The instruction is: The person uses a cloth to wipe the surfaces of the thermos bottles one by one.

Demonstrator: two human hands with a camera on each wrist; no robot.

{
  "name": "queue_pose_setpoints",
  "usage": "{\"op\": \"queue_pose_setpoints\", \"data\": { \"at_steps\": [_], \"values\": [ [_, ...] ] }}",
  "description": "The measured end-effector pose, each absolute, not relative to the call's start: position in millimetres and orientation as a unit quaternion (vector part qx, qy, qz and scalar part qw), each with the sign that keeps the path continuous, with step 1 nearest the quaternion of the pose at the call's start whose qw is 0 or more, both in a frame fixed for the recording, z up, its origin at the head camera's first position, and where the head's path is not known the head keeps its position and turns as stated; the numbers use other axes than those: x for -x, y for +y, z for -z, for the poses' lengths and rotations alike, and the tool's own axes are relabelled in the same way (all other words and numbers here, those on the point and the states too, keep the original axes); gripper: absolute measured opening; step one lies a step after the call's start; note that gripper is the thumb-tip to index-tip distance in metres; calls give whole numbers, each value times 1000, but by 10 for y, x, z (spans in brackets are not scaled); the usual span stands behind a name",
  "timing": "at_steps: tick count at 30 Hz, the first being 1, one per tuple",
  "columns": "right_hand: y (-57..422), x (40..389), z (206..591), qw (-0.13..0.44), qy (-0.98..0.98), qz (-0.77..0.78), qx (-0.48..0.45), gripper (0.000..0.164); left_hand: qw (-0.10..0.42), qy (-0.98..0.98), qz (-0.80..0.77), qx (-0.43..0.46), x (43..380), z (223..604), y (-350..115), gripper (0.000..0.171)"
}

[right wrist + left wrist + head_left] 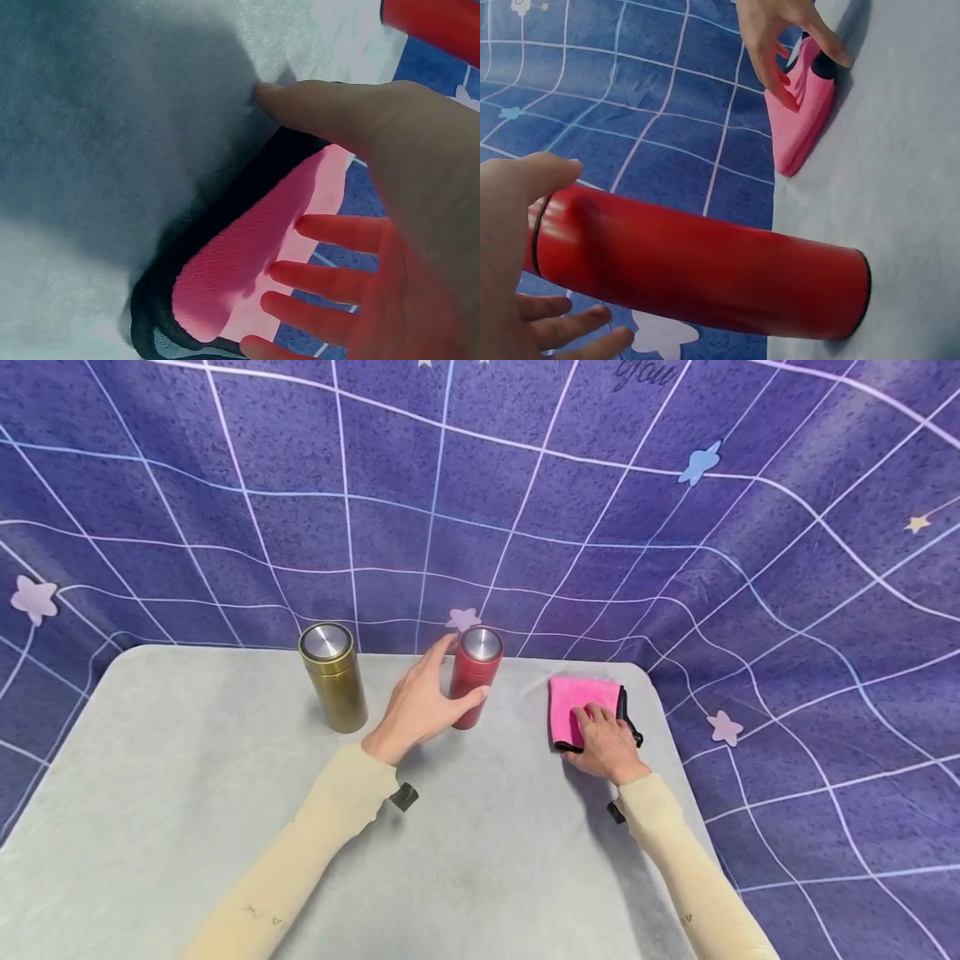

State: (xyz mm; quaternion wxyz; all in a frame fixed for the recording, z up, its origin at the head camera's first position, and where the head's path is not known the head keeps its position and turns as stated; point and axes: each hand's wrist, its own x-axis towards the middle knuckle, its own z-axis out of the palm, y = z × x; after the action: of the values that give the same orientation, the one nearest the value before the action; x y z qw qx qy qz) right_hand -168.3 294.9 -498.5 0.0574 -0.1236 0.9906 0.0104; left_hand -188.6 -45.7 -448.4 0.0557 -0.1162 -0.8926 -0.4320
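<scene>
A red bottle (474,681) with a silver-topped lid stands upright near the back of the table. My left hand (423,693) is spread about its upper part, thumb across the front and fingers on the far side. In the left wrist view the thumb lies along the red bottle (705,262) near its lid, while the fingers stay loosely extended. At the right, a folded pink cloth (566,702) with black edging lies on the table. Over its near edge is my right hand (606,745), fingers loosely bent above the pink face and thumb beside the black edge (247,180).
Left of the red bottle stands a gold-green bottle (341,693) with a silver lid top. Both stand on a light grey table (450,860). A purple-blue curtain (480,510) with grid lines and stars hangs behind and along the right side.
</scene>
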Motion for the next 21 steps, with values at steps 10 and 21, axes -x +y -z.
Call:
{"op": "queue_pose_setpoints", "data": {
  "at_steps": [10,21],
  "values": [
    [2971,1763,5075,54,990,-6,128,81,75,-878,451,140,1929,4348,-412,88],
    [2983,1839,5240,12,991,-18,130,86,59,-896,416,143,1985,4255,-397,87]
  ]
}}
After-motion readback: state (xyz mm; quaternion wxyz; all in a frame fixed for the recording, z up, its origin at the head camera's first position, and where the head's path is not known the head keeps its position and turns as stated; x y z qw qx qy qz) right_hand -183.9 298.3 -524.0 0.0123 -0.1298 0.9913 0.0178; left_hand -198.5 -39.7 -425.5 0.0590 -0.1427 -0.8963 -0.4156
